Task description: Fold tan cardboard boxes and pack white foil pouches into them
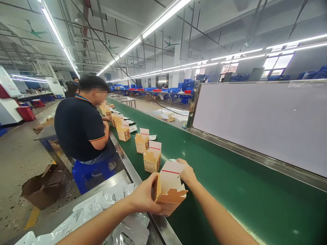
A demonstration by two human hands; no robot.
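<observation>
My left hand [146, 195] is closed around the side of an open yellow-and-white carton [171, 197]. The carton tilts over the near edge of the green conveyor belt, its white lid flap with a red strip standing up. My right hand [187, 173] is just beyond that flap, fingers curled and partly hidden by it. A pale rounded edge shows beside its fingertips; I cannot make out what it is. Right behind the held carton, another open carton [152, 161] stands upright on the belt, with one more carton [142, 143] past it.
The green conveyor belt [217, 183] runs away ahead, with several cartons and white pouches along its left side. White printed pouches [122, 224] heap on a metal table at lower left. A person [79, 126] sits on a blue stool. A white panel [255, 122] borders the right.
</observation>
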